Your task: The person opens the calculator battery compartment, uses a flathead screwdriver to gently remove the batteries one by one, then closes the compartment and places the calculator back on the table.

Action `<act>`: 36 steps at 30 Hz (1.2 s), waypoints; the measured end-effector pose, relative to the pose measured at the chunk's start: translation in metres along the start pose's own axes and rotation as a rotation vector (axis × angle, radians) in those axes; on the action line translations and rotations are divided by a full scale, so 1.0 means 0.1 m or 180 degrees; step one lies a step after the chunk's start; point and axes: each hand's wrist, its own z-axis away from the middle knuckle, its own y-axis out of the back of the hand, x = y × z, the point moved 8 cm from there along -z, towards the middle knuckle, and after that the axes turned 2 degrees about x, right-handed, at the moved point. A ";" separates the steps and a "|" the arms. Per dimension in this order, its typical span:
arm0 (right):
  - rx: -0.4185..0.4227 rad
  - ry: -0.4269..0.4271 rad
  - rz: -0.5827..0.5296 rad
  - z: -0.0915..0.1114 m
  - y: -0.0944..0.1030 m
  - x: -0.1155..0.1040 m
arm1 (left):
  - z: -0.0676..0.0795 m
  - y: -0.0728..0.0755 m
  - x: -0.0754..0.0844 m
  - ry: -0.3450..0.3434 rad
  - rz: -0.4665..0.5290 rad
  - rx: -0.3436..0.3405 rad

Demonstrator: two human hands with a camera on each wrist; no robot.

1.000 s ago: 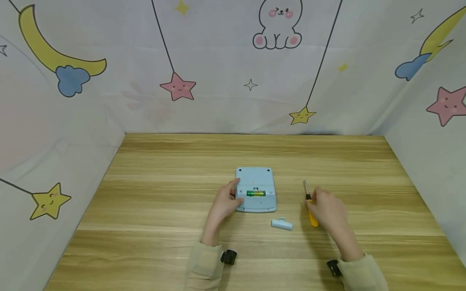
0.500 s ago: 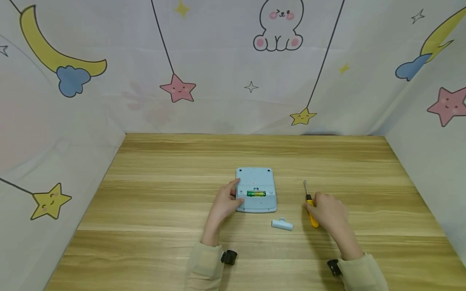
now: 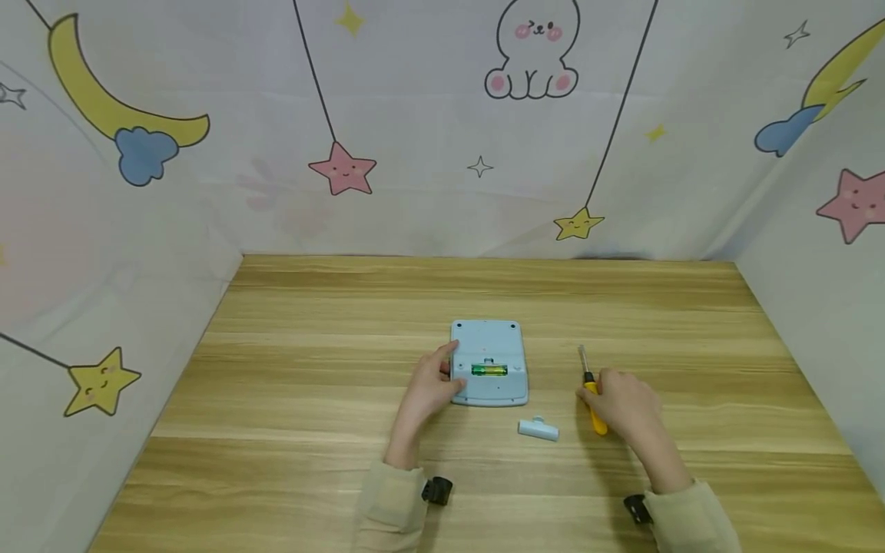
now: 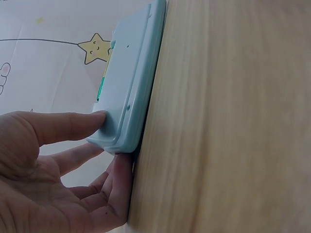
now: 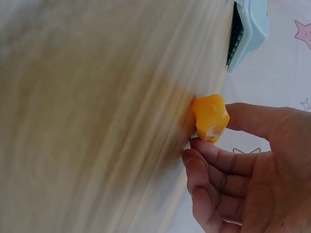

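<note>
A light-blue calculator (image 3: 488,334) lies face down on the wooden table, its battery slot uncovered. A green-and-yellow battery (image 3: 489,370) sits in that slot. My left hand (image 3: 426,392) holds the calculator by its left edge; in the left wrist view the thumb (image 4: 73,127) presses on its back while other fingers touch its side. To the right, my right hand (image 3: 628,403) pinches the yellow handle of a screwdriver (image 3: 597,418), whose metal tip points away from me. The screwdriver lies on or very near the tabletop. Between the hands rests the small light-blue battery cover (image 3: 538,428).
The wood-grain table (image 3: 311,461) reaches back to a white cloth backdrop (image 3: 429,92) printed with stars and moons, which also closes off both sides. Black wrist cameras (image 3: 437,491) sit at both cuffs.
My right hand has drawn slightly back along the screwdriver, and its thumb now shows across the handle. The left hand and calculator stay put; the head view has shifted a little.
</note>
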 end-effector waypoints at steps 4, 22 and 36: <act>-0.0017 0.0012 0.0004 -0.02 -0.02 0.01 | 0.00 -0.01 0.00 0.0018 -0.0020 0.0008; 0.0099 0.0011 -0.0039 -0.03 0.07 0.00 | 0.01 0.00 0.01 -0.0027 0.0000 0.0004; 0.0252 0.0244 -0.0176 0.01 0.10 -0.09 | 0.00 0.00 0.00 -0.0017 -0.0036 0.0006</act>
